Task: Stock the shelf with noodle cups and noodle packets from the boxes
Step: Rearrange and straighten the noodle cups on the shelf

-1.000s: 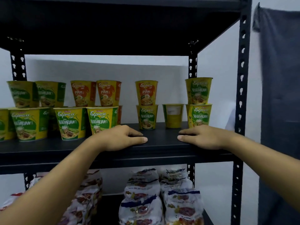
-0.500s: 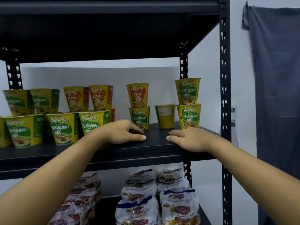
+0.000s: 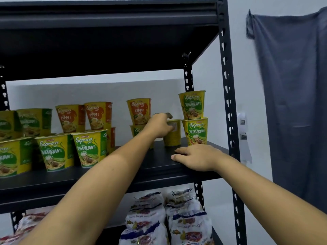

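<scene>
Yellow and green noodle cups stand on the black shelf board [image 3: 159, 163], several stacked in twos. My left hand [image 3: 159, 125] reaches to the back and grips a single yellow cup [image 3: 174, 133] turned label-away, its thumb and fingers round the cup's upper part. To the cup's right is a stack of two Vegetarian cups [image 3: 193, 119]; to its left stands an Ayam cup [image 3: 138, 110] on a green one. My right hand [image 3: 196, 157] rests flat on the shelf's front edge, fingers straight.
Noodle packets [image 3: 187, 225] in white bags are piled on the shelf below; more packets [image 3: 26, 225] lie at lower left. Black perforated uprights [image 3: 228, 103] frame the shelf's right side. A grey cloth [image 3: 292, 85] hangs on the wall to the right.
My left hand left the shelf's front edge, reached back and took hold of the single yellow cup. My right hand stayed on the edge. The camera view shifted right.
</scene>
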Available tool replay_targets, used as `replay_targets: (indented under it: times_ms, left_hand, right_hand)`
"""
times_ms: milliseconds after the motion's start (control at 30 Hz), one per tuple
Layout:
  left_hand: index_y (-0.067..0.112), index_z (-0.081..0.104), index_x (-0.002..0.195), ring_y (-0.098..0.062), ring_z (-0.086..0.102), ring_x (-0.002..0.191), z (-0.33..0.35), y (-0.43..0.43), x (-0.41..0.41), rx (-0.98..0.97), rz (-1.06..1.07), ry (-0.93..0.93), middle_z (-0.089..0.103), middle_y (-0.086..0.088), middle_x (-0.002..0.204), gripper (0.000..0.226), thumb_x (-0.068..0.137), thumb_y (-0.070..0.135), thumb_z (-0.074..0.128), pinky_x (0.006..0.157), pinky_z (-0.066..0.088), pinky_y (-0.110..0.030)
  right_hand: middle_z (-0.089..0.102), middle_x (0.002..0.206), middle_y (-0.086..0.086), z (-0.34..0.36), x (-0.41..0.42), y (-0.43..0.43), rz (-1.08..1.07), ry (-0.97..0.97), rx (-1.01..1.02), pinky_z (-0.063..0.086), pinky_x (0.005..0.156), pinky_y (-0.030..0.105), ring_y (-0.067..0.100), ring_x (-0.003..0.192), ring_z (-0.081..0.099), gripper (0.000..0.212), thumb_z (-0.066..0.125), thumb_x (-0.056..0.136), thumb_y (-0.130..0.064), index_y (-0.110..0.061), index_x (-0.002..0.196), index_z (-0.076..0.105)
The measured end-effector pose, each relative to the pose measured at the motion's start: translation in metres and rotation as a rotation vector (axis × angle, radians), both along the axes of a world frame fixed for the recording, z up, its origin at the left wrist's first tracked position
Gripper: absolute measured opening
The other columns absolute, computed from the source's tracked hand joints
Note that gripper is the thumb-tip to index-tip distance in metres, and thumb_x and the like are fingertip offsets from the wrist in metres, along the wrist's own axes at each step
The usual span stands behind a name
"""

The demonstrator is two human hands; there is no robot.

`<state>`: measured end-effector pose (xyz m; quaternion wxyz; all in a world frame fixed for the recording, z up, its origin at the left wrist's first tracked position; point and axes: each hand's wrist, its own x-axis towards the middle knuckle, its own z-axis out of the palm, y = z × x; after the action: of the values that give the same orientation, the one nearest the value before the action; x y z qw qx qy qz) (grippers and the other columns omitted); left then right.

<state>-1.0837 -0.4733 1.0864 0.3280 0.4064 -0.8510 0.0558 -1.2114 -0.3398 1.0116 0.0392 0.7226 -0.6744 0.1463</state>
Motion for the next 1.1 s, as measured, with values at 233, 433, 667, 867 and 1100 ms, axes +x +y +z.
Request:
replay_targets:
  times_ms: [233,433,667,867,1100]
  left_hand:
    - [0.018,0.069,0.124,-0.027,0.065,0.102,0.005,-0.003,-0.006,-0.037,0.057,0.011,0.068,-0.01,0.121,0.027,0.097,0.015,0.067,0.084,0.061,-0.04]
    - [0.017,0.074,0.118,-0.023,0.066,0.1,0.005,0.003,0.009,-0.077,0.027,0.036,0.072,-0.006,0.114,0.027,0.094,0.008,0.07,0.083,0.061,-0.037]
    - [0.018,0.075,0.116,-0.018,0.065,0.099,0.002,0.032,0.043,-0.08,-0.028,0.087,0.073,-0.002,0.108,0.021,0.095,0.018,0.073,0.085,0.058,-0.034]
    - [0.018,0.075,0.114,-0.011,0.064,0.093,-0.001,0.067,0.078,-0.037,-0.104,0.144,0.069,0.004,0.099,0.019,0.095,0.018,0.073,0.077,0.053,-0.023]
    - [0.025,0.069,0.128,-0.009,0.062,0.101,-0.018,0.085,0.106,-0.098,-0.211,0.206,0.065,0.01,0.115,0.034,0.095,0.029,0.073,0.083,0.05,-0.021]
  right_hand:
    - [0.047,0.155,-0.004,-0.001,-0.001,-0.001,-0.006,-0.017,-0.029,0.036,0.108,0.041,0.022,0.142,0.042,0.066,0.031,0.096,-0.075,-0.04,0.151,0.045]
    - [0.053,0.15,-0.003,-0.002,-0.001,-0.001,0.002,-0.025,-0.05,0.04,0.104,0.04,0.022,0.137,0.047,0.064,0.034,0.096,-0.074,-0.04,0.148,0.049]
    - [0.068,0.115,-0.01,-0.004,-0.004,-0.004,-0.003,-0.107,-0.127,0.052,0.094,0.041,0.014,0.109,0.06,0.058,0.045,0.086,-0.079,-0.036,0.119,0.068]
    - [0.068,0.104,-0.014,-0.005,-0.004,-0.008,-0.002,-0.154,-0.169,0.054,0.091,0.041,0.01,0.1,0.061,0.069,0.045,0.074,-0.086,-0.033,0.109,0.071]
    - [0.068,0.11,-0.01,-0.003,-0.003,-0.006,0.007,-0.161,-0.152,0.054,0.094,0.042,0.012,0.103,0.061,0.06,0.054,0.084,-0.077,-0.03,0.117,0.069]
